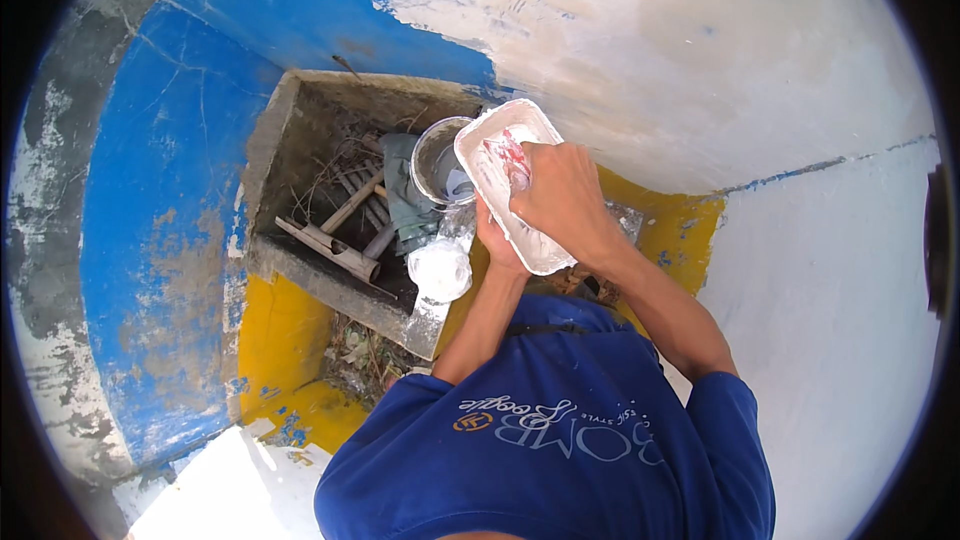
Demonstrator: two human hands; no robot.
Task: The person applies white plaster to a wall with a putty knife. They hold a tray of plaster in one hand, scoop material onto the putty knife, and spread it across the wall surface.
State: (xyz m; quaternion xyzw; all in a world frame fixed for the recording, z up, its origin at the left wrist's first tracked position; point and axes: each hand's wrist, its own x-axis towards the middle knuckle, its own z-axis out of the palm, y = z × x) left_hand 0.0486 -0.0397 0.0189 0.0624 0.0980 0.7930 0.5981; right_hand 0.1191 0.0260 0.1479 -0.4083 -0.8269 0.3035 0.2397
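Observation:
A white rectangular plastic tub [480, 135], its inside smeared with white paste, is held tilted in front of my body. My left hand [503, 242] supports it from below and the left side, with the fingers partly hidden behind the wall. Inside the tub, my right hand [565, 195] is closed on a crumpled red-and-white piece [508, 154], perhaps a wrapper or rag, coated with the same white stuff. Just left of the tub stands a round bucket [436, 152] with grey residue on its wall.
A white-coated round lump or container [440, 271] sits on the ledge [428, 325]. Beside it, a grey-green cloth [403, 190] hangs over a concrete trough [275, 145] holding sticks and bamboo pieces [335, 252]. Blue, yellow and patchy white walls [650, 70] close in around me.

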